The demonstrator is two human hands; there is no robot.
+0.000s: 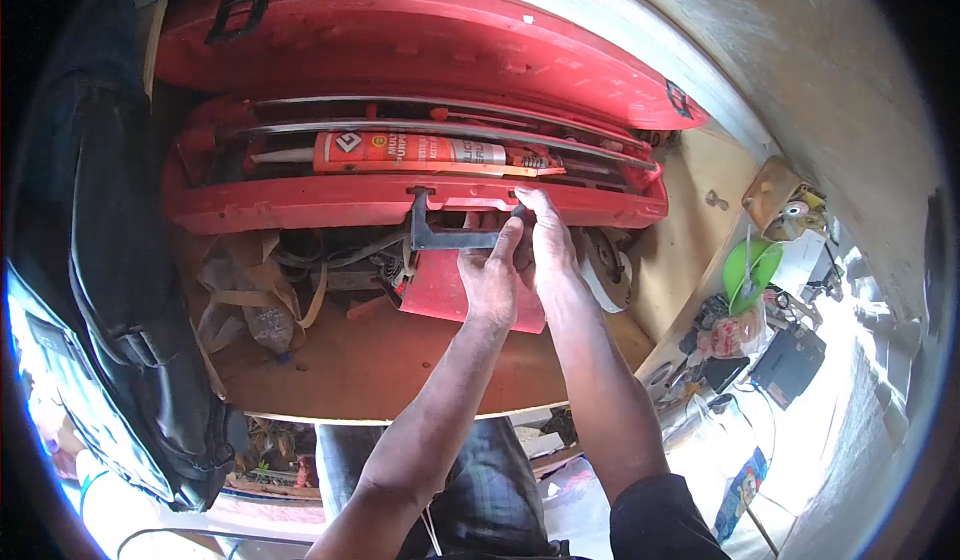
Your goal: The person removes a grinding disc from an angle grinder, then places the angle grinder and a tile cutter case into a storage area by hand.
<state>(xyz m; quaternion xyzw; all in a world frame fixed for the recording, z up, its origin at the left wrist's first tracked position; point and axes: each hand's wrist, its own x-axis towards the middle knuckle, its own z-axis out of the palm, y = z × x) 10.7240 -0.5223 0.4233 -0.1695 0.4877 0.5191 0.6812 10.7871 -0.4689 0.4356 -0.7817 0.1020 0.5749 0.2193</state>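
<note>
An open red plastic case (340, 208) lies with its long side toward me. Inside are two metal rails (450, 128) and an orange-red sealant tube (410, 150) with a pale nozzle. A black handle (455, 238) sticks out from the front of the case, its left end fitted at the rim. My left hand (490, 285) is closed around the handle's right part, fingers partly hidden behind it. My right hand (550, 240) grips the handle's right end, one fingertip against the case rim. The handle's right joint is mostly covered by my fingers.
The case lid (430, 35) leans open at the back. Below the case are a red box-like piece (440, 290), a round disc (605, 270) and a bag (265, 310) on a wooden shelf (330, 380). Dark cloth (125, 230) hangs left; a green bowl (760, 265) and clutter lie right.
</note>
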